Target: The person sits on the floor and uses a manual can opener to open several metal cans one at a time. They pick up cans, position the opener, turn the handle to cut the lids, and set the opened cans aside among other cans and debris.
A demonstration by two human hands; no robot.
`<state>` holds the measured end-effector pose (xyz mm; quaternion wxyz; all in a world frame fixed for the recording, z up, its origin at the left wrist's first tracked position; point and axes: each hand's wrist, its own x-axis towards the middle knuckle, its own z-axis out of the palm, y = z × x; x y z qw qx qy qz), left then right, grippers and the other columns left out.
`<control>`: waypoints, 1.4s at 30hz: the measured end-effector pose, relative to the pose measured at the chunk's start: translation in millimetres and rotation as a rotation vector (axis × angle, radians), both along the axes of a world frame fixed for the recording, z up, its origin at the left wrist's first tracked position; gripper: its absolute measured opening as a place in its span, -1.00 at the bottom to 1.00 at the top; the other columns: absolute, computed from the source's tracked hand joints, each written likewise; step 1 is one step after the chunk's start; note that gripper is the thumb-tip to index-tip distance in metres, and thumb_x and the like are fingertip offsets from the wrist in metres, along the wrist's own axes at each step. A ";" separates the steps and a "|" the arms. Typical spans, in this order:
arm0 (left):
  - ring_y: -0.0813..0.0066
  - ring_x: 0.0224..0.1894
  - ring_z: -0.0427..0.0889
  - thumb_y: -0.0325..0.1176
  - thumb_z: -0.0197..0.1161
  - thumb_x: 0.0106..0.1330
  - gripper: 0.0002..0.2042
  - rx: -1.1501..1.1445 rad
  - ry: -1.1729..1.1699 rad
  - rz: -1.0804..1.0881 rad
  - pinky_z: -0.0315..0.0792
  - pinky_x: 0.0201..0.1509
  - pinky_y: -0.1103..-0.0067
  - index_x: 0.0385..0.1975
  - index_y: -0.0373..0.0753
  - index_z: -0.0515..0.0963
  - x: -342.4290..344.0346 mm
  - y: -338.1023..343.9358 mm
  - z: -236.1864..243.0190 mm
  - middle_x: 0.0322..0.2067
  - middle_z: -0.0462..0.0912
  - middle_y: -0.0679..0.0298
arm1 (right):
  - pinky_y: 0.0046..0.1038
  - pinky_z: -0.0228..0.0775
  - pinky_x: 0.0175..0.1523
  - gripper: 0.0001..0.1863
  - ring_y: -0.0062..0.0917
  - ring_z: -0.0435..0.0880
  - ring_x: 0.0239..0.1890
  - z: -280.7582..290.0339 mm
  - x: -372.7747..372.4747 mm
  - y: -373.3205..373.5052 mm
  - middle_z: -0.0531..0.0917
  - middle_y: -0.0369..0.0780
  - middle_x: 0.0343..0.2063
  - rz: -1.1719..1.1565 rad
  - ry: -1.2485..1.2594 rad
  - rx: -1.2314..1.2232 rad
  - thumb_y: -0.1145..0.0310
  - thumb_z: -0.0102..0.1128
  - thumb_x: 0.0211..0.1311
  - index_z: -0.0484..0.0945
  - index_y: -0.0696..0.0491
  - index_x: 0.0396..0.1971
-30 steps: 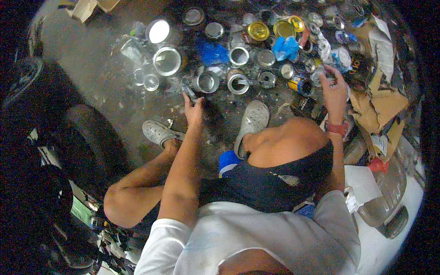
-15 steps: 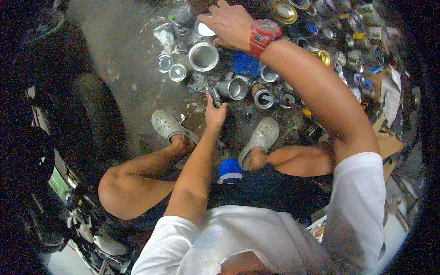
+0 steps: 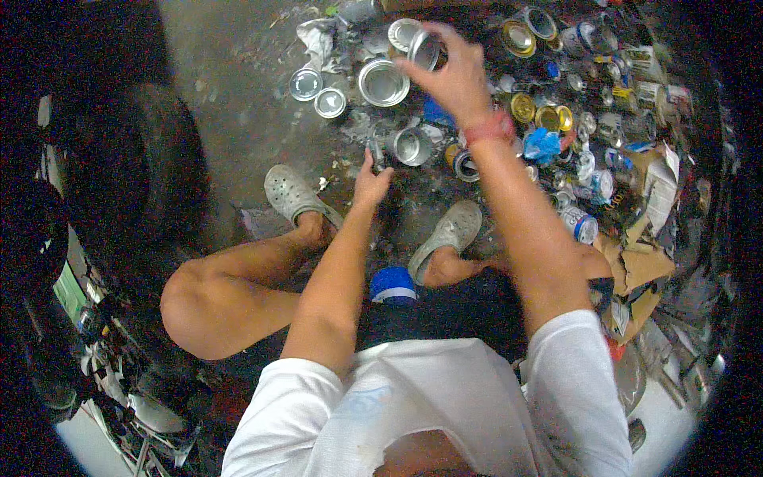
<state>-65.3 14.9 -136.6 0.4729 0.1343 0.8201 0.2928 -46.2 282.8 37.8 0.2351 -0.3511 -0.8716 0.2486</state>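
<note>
Head view: one round can (image 3: 427, 52) — right hand (image 3: 459, 78) curled round it, arm outstretched; one silvery can (image 3: 413, 147) beside left hand (image 3: 372, 181) — low, grip unclear.

My left arm (image 3: 330, 298) reaches away from me, slanting a little right, and my left hand (image 3: 369, 189) is lowered near the centre, index finger pointing far, thumb set apart to its right. My right arm (image 3: 534, 238) stretches farther and leans leftward, so my right hand (image 3: 461, 79) sits beyond the left, slightly blurred, thumb and fingers curved in a grip.
</note>
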 end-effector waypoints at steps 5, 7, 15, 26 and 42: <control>0.23 0.17 0.64 -0.13 0.37 0.25 -0.15 0.105 -0.077 -0.024 0.43 0.30 0.43 0.57 -0.13 0.18 -30.4 -77.6 -67.1 0.20 0.63 0.00 | -0.14 0.37 0.25 -0.16 -0.11 0.47 0.09 -14.3 45.5 -130.4 0.55 -0.13 -0.05 -0.116 0.049 -0.242 -0.06 0.74 -0.25 0.48 -0.04 0.04; 0.27 0.06 0.64 -0.14 0.30 0.28 -0.26 0.066 -0.230 0.057 0.48 0.18 0.42 0.52 -0.08 0.31 -18.3 -39.0 5.0 0.12 0.66 0.09 | -0.16 0.36 0.26 -0.18 -0.16 0.46 0.09 -24.4 78.9 -149.1 0.57 -0.15 -0.08 -0.208 0.016 -0.249 -0.02 0.73 -0.24 0.50 -0.02 0.04; 0.46 0.00 0.61 -0.31 0.23 0.38 -0.37 0.140 -0.259 0.042 0.50 0.07 0.50 0.50 -0.11 0.33 -15.0 -49.4 36.8 0.06 0.65 0.25 | -0.17 0.34 0.29 -0.22 -0.17 0.50 0.12 -23.0 114.8 -163.4 0.67 -0.26 0.13 -0.020 0.043 -0.236 0.06 0.69 -0.22 0.59 -0.02 0.09; 0.52 -0.03 0.61 -0.40 0.23 0.36 -0.27 0.068 -0.248 -0.033 0.50 0.05 0.59 0.58 -0.14 0.19 -18.3 -51.5 53.9 0.12 0.63 0.26 | -0.13 0.29 0.34 -0.21 -0.20 0.49 0.18 -34.6 125.3 -162.4 0.63 -0.34 0.25 0.046 0.062 -0.282 0.06 0.66 -0.15 0.56 -0.11 0.18; 0.35 0.10 0.63 -0.42 0.38 0.30 -0.17 0.109 -0.022 -0.110 0.44 0.24 0.52 0.58 -0.20 0.14 -20.9 -56.8 21.9 0.31 0.55 0.06 | -0.17 0.30 0.30 -0.14 -0.22 0.49 0.19 -38.5 119.0 -156.9 0.68 -0.18 0.10 0.132 -0.355 -0.160 0.08 0.67 -0.19 0.54 -0.06 0.23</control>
